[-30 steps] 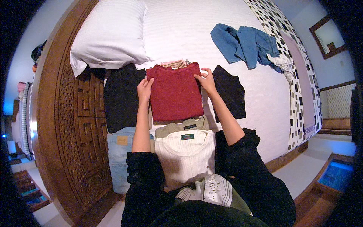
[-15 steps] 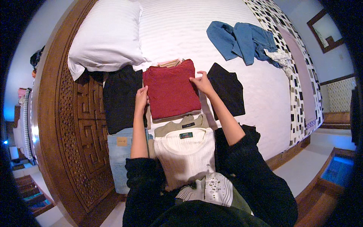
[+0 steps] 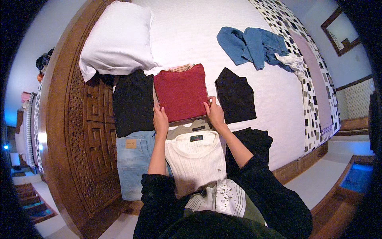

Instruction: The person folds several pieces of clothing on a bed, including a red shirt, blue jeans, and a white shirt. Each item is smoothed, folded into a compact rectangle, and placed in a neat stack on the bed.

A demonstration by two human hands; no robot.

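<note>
A folded dark red garment [image 3: 181, 95] lies on top of a stack of folded clothes on the bed. My left hand [image 3: 160, 119] holds its near left corner, fingers closed along the edge. At the near right corner my right hand [image 3: 215, 114] pinches the side between thumb and fingers. Striped and pink folds [image 3: 181, 68] peek out past the stack's far edge. Just nearer lies a white ribbed sweater [image 3: 195, 153], folded with its neckline up. An olive garment [image 3: 191, 128] shows between the sweater and the red one.
Folded black clothes [image 3: 133, 103] and light blue jeans [image 3: 133, 165] lie on the left, by the carved wooden headboard [image 3: 93, 143]. Black garments [image 3: 236, 95] lie on the right. Farther off are a white pillow [image 3: 119, 38], a crumpled blue denim garment [image 3: 254, 46] and a white cloth [image 3: 292, 63].
Both hands have slid from the sides of the red garment toward me, down to its near corners. The red garment lies in nearly the same place.
</note>
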